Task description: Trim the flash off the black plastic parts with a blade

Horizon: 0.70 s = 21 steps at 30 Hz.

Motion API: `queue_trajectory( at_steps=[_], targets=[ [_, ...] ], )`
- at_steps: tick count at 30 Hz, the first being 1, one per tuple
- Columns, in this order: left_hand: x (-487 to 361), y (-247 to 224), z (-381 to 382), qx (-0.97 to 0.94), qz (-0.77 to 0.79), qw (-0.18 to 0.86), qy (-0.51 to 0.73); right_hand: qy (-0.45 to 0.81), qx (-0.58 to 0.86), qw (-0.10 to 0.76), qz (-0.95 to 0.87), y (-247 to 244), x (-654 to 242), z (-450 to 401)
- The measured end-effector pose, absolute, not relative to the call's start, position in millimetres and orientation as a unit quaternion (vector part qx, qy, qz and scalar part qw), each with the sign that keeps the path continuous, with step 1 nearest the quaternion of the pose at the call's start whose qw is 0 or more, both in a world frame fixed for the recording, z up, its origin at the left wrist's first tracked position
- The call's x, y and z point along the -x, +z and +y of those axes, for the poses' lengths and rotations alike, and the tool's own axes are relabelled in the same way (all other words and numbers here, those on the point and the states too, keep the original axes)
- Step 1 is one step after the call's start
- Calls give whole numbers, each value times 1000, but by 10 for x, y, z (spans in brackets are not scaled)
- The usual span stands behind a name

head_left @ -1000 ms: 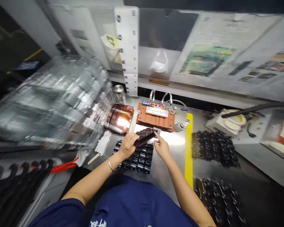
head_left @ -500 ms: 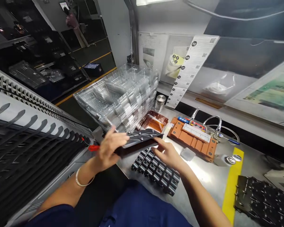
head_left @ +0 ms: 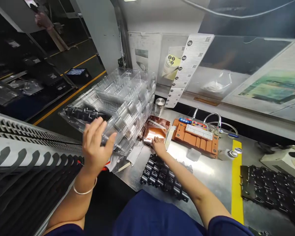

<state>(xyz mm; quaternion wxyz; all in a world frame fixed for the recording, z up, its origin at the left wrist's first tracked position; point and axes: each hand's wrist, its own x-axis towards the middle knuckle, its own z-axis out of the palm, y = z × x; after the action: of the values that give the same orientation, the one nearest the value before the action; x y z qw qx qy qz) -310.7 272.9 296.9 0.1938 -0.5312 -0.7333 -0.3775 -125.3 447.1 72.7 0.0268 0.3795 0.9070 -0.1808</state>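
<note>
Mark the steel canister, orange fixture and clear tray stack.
steel canister (head_left: 159, 107): head view, on its side wall.
orange fixture (head_left: 201, 144): head view, on its top face below the white strip.
clear tray stack (head_left: 130, 108): head view, on its side wall.

hands (head_left: 95, 147): 2 | steel canisters (head_left: 159, 107): 1 | orange fixtures (head_left: 189, 142): 1

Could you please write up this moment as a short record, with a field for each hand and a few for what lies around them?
left hand: open, at the clear tray stack
right hand: fingertips at the edge of the copper tray
in stack: black parts
below right hand: black parts grid
beyond copper tray: orange fixture
surface: steel bench
</note>
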Motion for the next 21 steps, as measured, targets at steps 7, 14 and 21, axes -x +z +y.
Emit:
queue_trajectory(
  at_steps=[7,14,21],
  targets=[
    [2534,1794,3433,219,-759,-478,-384,-192,-377,-46,905,838,1059,4496],
    [2550,1312,3882,146,-743,-555,-346,-216,-374,-113,895,860,1006,4345],
    [2610,1230,3785,153,-732,-561,-355,-281,-325,-146,891,779,1015,4379]
  ],
)
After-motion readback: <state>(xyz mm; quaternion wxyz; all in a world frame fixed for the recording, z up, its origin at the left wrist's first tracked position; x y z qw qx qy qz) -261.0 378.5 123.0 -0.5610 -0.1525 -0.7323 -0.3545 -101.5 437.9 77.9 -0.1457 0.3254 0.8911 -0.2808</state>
